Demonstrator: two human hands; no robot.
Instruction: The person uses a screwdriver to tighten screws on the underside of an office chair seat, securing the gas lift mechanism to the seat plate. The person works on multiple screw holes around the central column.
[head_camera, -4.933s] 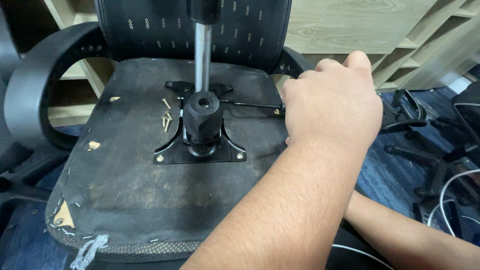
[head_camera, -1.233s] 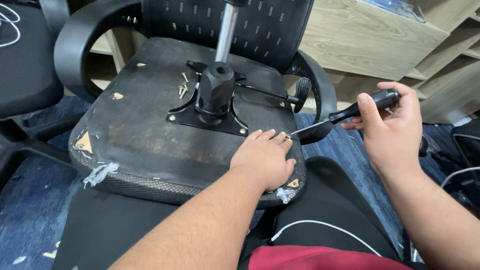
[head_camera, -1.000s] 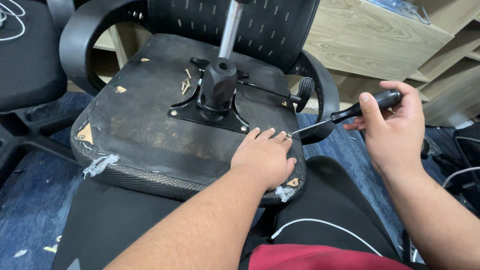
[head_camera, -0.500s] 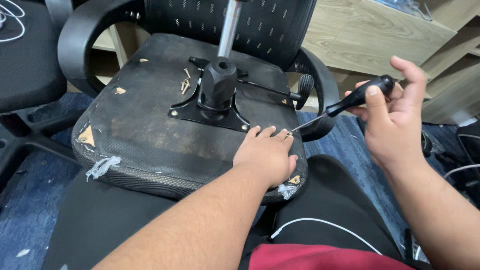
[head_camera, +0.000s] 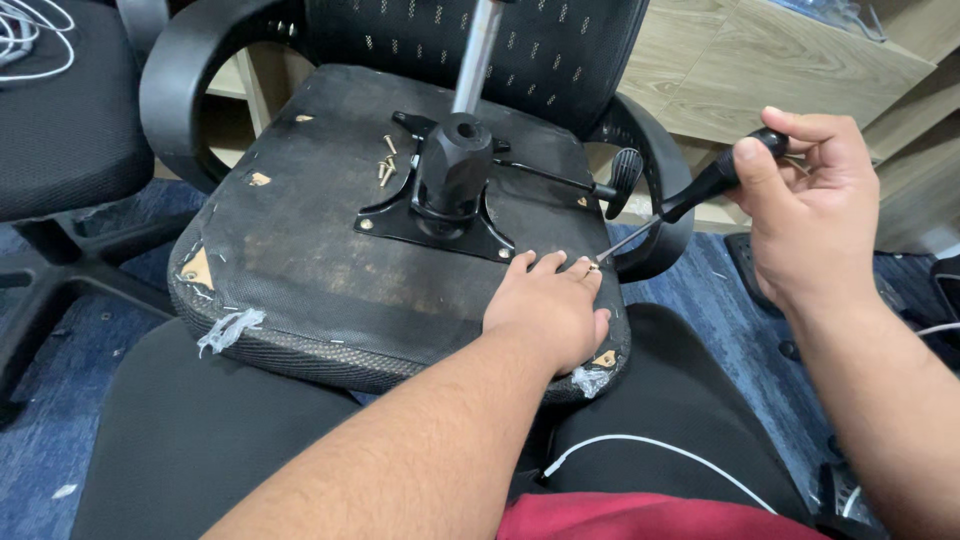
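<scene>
The left hand (head_camera: 545, 305) lies flat, fingers spread, on the worn black upturned chair seat underside (head_camera: 320, 240). The right hand (head_camera: 810, 215) grips a black-handled screwdriver (head_camera: 700, 190), its tip at the left fingertips (head_camera: 590, 272), on a small brass screw (head_camera: 592, 266).

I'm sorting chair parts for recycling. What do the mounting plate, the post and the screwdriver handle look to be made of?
Mounting plate: probably black-painted steel, thin, flat, glossy. Post: bare polished metal, silvery and reflective. Screwdriver handle: black plastic or rubber, slightly shiny.
</scene>
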